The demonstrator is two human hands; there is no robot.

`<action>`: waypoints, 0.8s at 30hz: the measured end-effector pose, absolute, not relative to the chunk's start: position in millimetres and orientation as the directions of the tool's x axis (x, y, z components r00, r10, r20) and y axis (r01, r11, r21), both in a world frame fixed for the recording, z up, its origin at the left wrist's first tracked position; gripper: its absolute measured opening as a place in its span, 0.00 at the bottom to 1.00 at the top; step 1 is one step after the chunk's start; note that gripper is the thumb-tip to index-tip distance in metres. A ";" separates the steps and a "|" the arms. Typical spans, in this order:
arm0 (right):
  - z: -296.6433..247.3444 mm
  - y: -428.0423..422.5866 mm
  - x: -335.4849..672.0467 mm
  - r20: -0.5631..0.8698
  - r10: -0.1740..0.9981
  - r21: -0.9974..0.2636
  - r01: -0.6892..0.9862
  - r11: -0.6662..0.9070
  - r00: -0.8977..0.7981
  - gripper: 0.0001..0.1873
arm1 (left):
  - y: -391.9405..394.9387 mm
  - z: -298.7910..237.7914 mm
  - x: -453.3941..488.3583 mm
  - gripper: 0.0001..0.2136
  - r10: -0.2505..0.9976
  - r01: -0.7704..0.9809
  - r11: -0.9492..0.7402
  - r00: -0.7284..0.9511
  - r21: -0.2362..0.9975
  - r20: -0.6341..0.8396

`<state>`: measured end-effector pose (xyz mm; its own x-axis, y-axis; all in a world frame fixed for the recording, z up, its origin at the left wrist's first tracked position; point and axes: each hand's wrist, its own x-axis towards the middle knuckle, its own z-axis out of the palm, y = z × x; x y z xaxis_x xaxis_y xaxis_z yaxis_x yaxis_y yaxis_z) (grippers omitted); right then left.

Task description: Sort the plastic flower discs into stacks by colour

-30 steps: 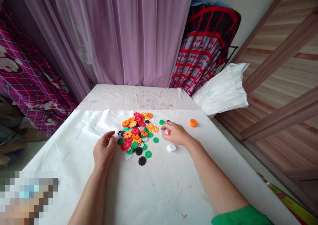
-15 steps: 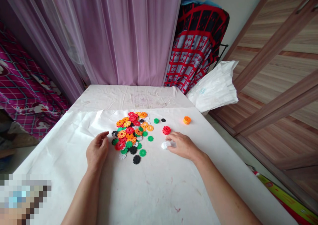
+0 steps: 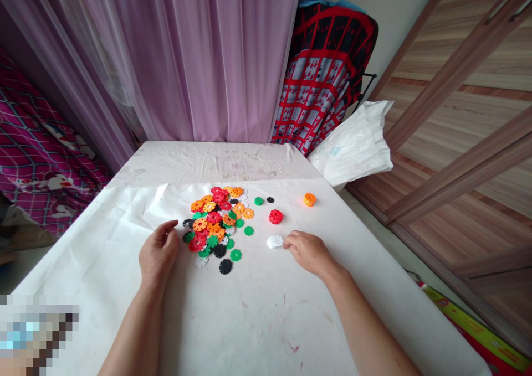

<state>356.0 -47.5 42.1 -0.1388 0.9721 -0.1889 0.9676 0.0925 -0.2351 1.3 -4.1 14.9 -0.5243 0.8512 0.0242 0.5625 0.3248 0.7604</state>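
Note:
Beside the left edge of a loose pile of flower-shaped plastic discs rests my left hand, on its side, loosely open and holding nothing. The pile mixes red, orange, green, black and white notched discs. My right hand lies at the right of a small stack of white discs. Its fingers are curled together, the tips right by the stack's edge, and nothing shows in them. Farther back stand a red stack, an orange stack, a green stack and a black disc.
A white cloth covers the table. Behind it hangs a purple curtain. A white bag stands at the back right corner, before a red and black patterned cover. A wooden wardrobe is on the right.
My right hand has drawn back to the right from the white stack, and its fingers have come off the discs. My left hand has stayed beside the pile. The view has shifted slightly.

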 end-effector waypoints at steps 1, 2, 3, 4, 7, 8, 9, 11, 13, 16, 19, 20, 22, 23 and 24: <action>42.6 -47.2 353.3 -0.191 0.971 -0.236 0.967 0.097 -0.144 0.19 | -4.0 14.8 1.2 0.17 0.853 0.563 0.326 -0.522 0.759 0.022; 43.0 -46.6 350.8 -0.193 0.970 -0.237 0.966 0.099 -0.147 0.19 | -3.8 14.7 1.0 0.17 0.854 0.564 0.326 -0.520 0.759 0.019; 43.1 -46.0 348.7 -0.196 0.969 -0.238 0.966 0.100 -0.149 0.20 | -3.6 14.5 0.9 0.18 0.855 0.564 0.327 -0.519 0.758 0.017; 43.0 -45.5 347.1 -0.197 0.969 -0.241 0.965 0.101 -0.151 0.20 | -3.5 14.2 0.9 0.18 0.855 0.564 0.327 -0.518 0.758 0.017; 41.7 -45.5 345.3 -0.190 0.970 -0.250 0.963 0.103 -0.154 0.19 | -3.3 13.3 0.6 0.17 0.856 0.566 0.323 -0.517 0.759 0.021; 41.6 -46.1 345.8 -0.188 0.970 -0.252 0.962 0.102 -0.152 0.19 | -3.4 12.9 0.5 0.17 0.856 0.566 0.322 -0.516 0.759 0.022; 42.1 -46.9 346.7 -0.186 0.971 -0.253 0.963 0.098 -0.147 0.19 | -3.4 12.5 0.4 0.17 0.856 0.567 0.322 -0.517 0.758 0.024; 45.3 -48.3 349.1 -0.174 0.976 -0.251 0.964 0.086 -0.132 0.18 | -3.5 11.7 0.1 0.17 0.854 0.569 0.317 -0.519 0.759 0.032; 52.0 -48.1 349.9 -0.140 0.984 -0.250 0.965 0.072 -0.110 0.18 | -3.4 11.2 -0.2 0.17 0.854 0.572 0.307 -0.518 0.761 0.046; 65.1 -41.9 339.8 -0.035 0.993 -0.283 0.954 0.101 -0.115 0.17 | -3.3 11.3 -0.2 0.16 0.855 0.578 0.297 -0.515 0.760 0.057; 72.3 -29.8 310.7 0.022 0.969 -0.334 0.912 0.238 -0.245 0.18 | -3.7 12.8 0.7 0.16 0.853 0.577 0.305 -0.520 0.757 0.053; 71.8 -25.2 297.8 0.005 0.954 -0.336 0.898 0.284 -0.299 0.18 | -3.9 13.6 1.1 0.17 0.853 0.578 0.307 -0.519 0.756 0.050; 66.4 -16.4 270.9 -0.085 0.922 -0.299 0.892 0.339 -0.379 0.17 | -4.7 15.3 1.8 0.17 0.854 0.576 0.309 -0.518 0.757 0.046; 62.0 -12.4 258.4 -0.123 0.913 -0.267 0.899 0.348 -0.389 0.17 | -5.0 16.0 2.0 0.17 0.855 0.573 0.309 -0.518 0.759 0.043; 57.2 -8.7 247.1 -0.141 0.911 -0.241 0.906 0.349 -0.388 0.16 | -5.4 16.6 2.2 0.17 0.854 0.569 0.311 -0.518 0.761 0.039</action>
